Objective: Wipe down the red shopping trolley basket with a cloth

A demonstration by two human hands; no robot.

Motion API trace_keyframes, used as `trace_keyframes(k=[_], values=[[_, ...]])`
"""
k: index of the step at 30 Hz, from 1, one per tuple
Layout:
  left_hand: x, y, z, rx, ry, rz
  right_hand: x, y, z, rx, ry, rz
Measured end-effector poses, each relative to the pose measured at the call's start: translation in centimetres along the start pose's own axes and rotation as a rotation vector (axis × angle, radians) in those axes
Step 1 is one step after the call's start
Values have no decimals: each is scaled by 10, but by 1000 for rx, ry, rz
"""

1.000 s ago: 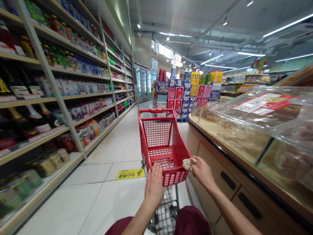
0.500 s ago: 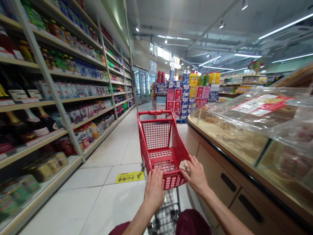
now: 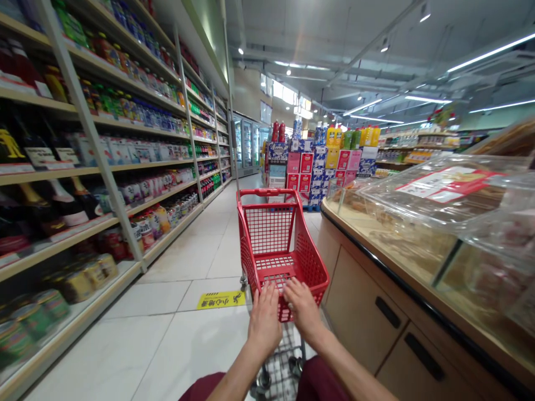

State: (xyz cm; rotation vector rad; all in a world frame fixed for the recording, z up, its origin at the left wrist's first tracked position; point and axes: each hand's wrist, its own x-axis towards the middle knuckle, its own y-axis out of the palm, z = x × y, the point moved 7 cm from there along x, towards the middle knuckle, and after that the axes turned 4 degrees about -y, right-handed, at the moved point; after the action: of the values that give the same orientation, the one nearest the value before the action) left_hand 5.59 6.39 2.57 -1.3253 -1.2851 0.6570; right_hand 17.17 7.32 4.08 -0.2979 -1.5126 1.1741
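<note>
A red plastic shopping cart (image 3: 271, 231) stands in front of me, its basket bare inside. My left hand (image 3: 266, 312) is on the near rim, its fingers laid over the edge and holding it. Close beside it, my right hand (image 3: 301, 306) presses on the same rim with bent fingers. A crumpled whitish cloth (image 3: 290, 306) is under the right hand, with only a small bit showing between its fingers and the cart. The right palm is hidden.
Shelves (image 3: 150, 164) of bottles and cans line the left. A wooden bakery counter (image 3: 363, 278) with clear plastic packs (image 3: 443, 184) stands close on the right. Stacked drink cartons (image 3: 298, 181) stand ahead. A yellow floor sticker (image 3: 221, 300) lies left of the cart.
My right hand has slid left along the near rim with the cloth, from the right corner to beside my left hand. My left hand has stayed on the rim.
</note>
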Motion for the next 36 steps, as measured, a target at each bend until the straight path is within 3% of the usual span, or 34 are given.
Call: trace_keyframes(k=[2, 6, 8, 13, 18, 24, 29, 34, 36], values=[[1, 0, 0, 15, 8, 12, -2, 1, 3, 3, -11, -42], [0, -3, -2, 50, 30, 15, -18, -18, -40, -106, 166, -150], [-1, -4, -4, 61, 32, 13, -24, -20, -45, -115, 205, -198], [-2, -2, -6, 88, 62, 5, -23, -3, -6, -41, -64, -171], [-4, -2, -4, 124, 75, -56, -29, -15, -41, -142, 180, -216], [-5, -3, -2, 158, 67, -37, -30, -3, -11, -57, -46, -217], [-7, -5, -5, 183, 67, -56, -34, -17, -34, -152, 179, -275], [-10, -3, -6, 193, 80, -35, -27, -4, 8, -72, -107, -241], [-12, -4, -4, 202, 98, -54, -27, -6, -1, -71, -83, -218]])
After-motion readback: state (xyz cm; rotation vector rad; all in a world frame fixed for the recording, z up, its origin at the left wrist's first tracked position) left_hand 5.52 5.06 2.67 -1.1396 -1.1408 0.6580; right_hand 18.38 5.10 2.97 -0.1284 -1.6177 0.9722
